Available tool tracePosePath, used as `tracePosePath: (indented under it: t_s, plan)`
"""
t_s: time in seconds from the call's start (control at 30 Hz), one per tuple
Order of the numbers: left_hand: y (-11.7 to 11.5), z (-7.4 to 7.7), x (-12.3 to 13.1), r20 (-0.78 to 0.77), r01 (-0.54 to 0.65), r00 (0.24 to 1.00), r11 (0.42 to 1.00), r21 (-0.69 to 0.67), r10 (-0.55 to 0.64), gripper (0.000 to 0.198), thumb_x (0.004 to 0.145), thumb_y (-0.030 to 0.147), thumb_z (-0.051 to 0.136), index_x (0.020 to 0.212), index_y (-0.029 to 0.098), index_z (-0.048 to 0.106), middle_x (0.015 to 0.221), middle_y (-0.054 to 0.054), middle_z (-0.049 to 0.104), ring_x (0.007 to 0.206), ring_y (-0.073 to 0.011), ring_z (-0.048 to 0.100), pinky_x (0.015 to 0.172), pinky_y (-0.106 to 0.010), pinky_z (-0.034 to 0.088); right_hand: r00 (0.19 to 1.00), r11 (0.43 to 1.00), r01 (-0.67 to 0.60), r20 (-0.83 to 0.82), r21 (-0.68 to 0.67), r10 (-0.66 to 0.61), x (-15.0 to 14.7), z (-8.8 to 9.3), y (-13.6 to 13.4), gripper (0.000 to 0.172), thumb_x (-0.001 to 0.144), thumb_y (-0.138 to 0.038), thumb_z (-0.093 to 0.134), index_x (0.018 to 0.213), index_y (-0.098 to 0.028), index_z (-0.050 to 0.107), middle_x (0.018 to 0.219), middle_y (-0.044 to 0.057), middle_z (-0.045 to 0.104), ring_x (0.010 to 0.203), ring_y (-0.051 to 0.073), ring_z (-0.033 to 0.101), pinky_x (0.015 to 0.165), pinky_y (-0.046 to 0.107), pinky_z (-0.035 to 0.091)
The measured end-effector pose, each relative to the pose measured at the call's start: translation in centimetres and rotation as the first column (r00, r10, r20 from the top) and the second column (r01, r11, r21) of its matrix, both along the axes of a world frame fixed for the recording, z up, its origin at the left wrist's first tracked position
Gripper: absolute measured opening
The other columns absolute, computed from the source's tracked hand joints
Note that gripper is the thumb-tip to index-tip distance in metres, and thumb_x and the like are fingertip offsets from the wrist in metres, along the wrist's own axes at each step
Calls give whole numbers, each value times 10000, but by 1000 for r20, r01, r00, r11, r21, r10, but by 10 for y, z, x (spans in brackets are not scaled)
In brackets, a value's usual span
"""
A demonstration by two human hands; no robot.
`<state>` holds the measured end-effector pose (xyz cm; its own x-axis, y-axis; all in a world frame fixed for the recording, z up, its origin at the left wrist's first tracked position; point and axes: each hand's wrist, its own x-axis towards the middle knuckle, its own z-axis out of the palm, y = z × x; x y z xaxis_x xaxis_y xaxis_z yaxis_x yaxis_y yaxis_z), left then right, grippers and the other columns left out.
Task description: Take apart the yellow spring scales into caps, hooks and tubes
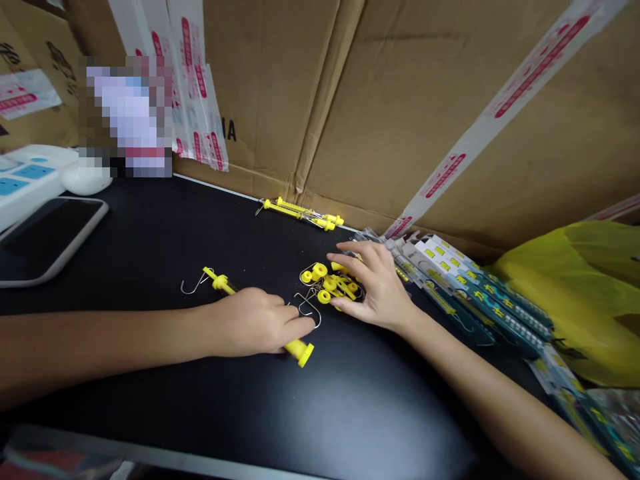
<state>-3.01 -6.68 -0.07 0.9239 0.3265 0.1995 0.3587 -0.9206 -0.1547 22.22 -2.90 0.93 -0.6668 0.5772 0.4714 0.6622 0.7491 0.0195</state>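
My left hand (257, 323) is closed around a yellow tube-shaped spring scale (299, 352), held low over the black table. A wire hook (193, 287) sticks out at its far left end. Close to my left fingertips is a bent metal hook (311, 313); whether the fingers touch it I cannot tell. My right hand (380, 287) curves over a small pile of yellow parts (329, 283) with holes and wire hooks, fingers apart and thumb at the near edge. Part of that pile is hidden under the hand.
Several yellow spring scales (300, 212) lie along the back edge by a cardboard box (260, 80). To the right are printed packages (480, 287) and a yellow plastic bag (580, 287). On the left are a phone (50, 237) and a white power strip (40, 170).
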Motion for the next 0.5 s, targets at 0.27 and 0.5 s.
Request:
tracePosePath:
  t_s: [0.27,0.5]
  plan:
    - [9,-2,1,-7,-111,994,992,58,112,141,837,205,541,974,193,568,788,16,603,609,-150,599,450,-270,343,999,990,-34,19,-136,37,3,-16,6,619,758,-547,608,1261,-210,481,1268,134,498,1166,299,456,983,480,371]
    - [19,2,-3,-50,-193,979,978,74,197,107,823,176,563,927,197,574,846,19,594,623,-149,610,454,-261,342,998,980,-59,-14,-188,58,-8,-18,5,582,792,-476,609,1271,-189,448,1228,130,535,1128,271,497,968,431,395]
